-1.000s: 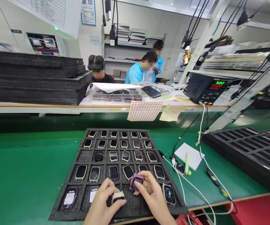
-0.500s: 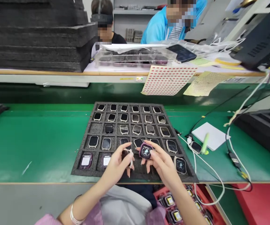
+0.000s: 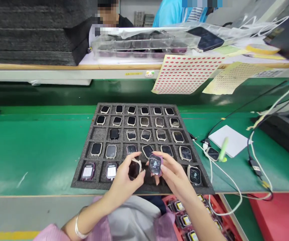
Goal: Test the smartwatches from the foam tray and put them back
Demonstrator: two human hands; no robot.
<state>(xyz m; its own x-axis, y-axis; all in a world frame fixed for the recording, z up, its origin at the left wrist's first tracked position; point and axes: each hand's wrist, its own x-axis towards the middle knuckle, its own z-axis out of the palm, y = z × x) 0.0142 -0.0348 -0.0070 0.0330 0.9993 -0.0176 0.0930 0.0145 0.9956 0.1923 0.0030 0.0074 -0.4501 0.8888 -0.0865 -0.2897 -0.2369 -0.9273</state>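
Note:
My left hand (image 3: pixel 128 175) grips a light-framed smartwatch (image 3: pixel 135 168) with a dark screen, thumb and fingers at its edges. In my right hand (image 3: pixel 170 172) is a purple-framed smartwatch (image 3: pixel 155 164), its screen lit and turned toward me. Both hands are over the front row of a black foam tray (image 3: pixel 97 134). Smartwatch bodies without straps lie in most of its compartments. Two purple ones (image 3: pixel 87 171) with lit white screens sit at the front left. A light-framed one (image 3: pixel 194 174) with a lit dial lies at the front right.
Right of the tray are a white pad (image 3: pixel 231 140), a pale green pen (image 3: pixel 224 147), another watch (image 3: pixel 212 153) and loose cables (image 3: pixel 224 179). A red bin (image 3: pixel 176 221) of watches stands below the bench edge. Foam trays (image 3: pixel 33 36) are stacked on the shelf. Two people are behind it.
The view has tipped downward and come closer. The purple smartwatch has turned slightly in my right hand. The left hand's watch has tilted, showing more of its dark screen.

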